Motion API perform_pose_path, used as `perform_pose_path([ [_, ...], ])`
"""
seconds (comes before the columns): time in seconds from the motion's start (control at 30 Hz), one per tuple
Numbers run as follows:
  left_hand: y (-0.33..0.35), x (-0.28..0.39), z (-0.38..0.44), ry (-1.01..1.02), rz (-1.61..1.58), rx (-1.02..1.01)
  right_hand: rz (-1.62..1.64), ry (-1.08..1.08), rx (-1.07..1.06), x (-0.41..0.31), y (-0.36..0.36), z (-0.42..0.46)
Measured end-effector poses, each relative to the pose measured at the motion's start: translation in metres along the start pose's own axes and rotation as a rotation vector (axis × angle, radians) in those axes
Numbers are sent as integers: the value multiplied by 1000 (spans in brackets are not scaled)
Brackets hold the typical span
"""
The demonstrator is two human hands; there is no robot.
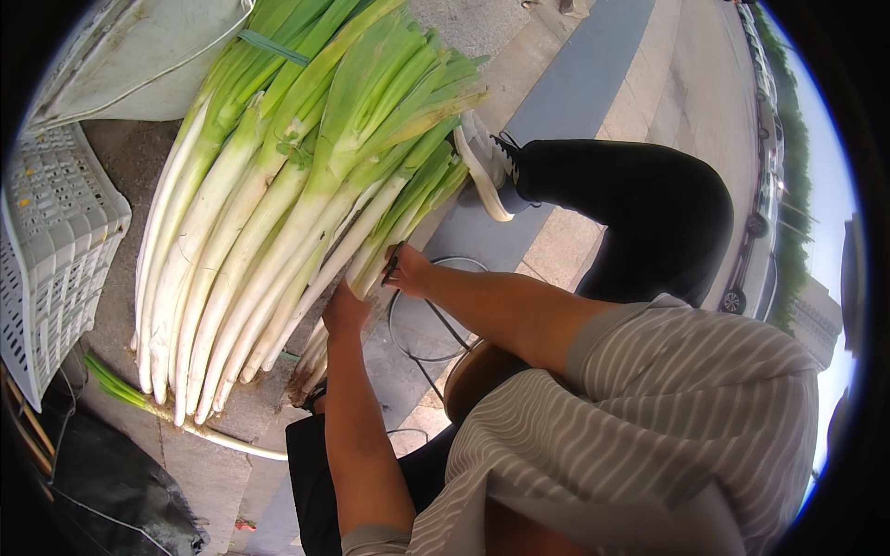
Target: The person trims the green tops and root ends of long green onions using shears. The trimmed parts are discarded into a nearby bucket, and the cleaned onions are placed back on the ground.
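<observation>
A large heap of long green onions [278, 201] lies on the paving before me, white stalks toward me and green leaves pointing away. A green tie [273, 47] crosses the leaves near the top. At the heap's right edge, my left hand [345, 309] is closed around the white part of a smaller bunch [365, 274], whose rooty, soil-stained ends [302, 386] hang below. Just beside it, my right hand [409, 272] grips a small dark tool [393, 263], perhaps scissors; its working end cannot be made out. One loose stalk [233, 443] lies apart, below the heap.
A white perforated plastic crate [73, 222] stands left of the heap, below a pale sheet-like covering [139, 62]. Black sheeting [111, 479] lies at lower left. By my knees is a metal wire frame [424, 358]. My shoe [483, 163] rests beside the leaves; parked cars [754, 222] line the road.
</observation>
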State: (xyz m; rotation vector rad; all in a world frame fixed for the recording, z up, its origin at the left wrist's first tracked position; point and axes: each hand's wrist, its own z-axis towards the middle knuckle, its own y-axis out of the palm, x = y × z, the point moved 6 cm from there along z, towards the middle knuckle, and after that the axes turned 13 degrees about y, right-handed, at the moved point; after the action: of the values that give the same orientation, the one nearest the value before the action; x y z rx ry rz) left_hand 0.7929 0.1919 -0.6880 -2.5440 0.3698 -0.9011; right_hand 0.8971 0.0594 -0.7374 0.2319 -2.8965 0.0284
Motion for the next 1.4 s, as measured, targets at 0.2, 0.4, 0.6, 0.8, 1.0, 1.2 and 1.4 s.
perform_pose_path([
  [0.2,0,-7,4,102,-442,-143,12,53,-236,3,-4,-1],
  [0.4,9,-6,2,95,-276,-130,-10,22,-318,-2,-7,-6],
  [0.6,17,-12,19,187,-258,-37,-9,-72,-236,-9,-9,-7],
  [0.8,3,5,8,133,-746,-159,-106,101,-308,0,4,-32],
  [1.0,-25,40,-14,222,-292,-107,-223,61,-348,-7,-7,-68],
  [1.2,-80,90,-88,229,-133,-131,-248,91,-419,30,-15,-148],
  [1.4,-188,182,-216,224,95,-55,-223,19,-780,82,15,-279],
])
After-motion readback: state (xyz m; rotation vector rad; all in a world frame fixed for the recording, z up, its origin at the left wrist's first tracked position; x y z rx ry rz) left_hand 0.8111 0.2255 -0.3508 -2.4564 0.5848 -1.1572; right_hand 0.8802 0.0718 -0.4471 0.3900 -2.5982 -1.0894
